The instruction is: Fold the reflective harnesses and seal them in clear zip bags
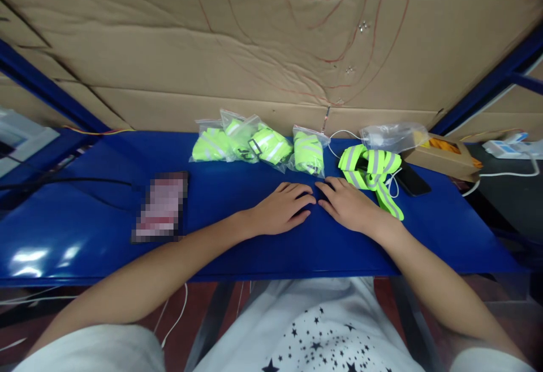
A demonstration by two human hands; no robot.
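Note:
My left hand (282,209) lies palm down on the blue table, fingers stretched out and holding nothing. Beside it, my right hand (350,205) rests the same way, its fingertips close to the left ones. Just beyond the fingertips sits a clear zip bag with a folded neon-yellow reflective strap (308,151). Further left, several more bagged reflective straps (271,145) lean together against the cardboard. Nearest my right hand is a loose reflective strap (375,163), unbagged and loosely looped, one end trailing toward the right wrist.
A phone with a blurred screen (160,207) lies left on the blue table (254,259). At the right are a dark phone (410,181), an empty-looking clear bag (394,136) and a cardboard box (445,156) with orange contents. A cardboard wall (212,66) stands behind.

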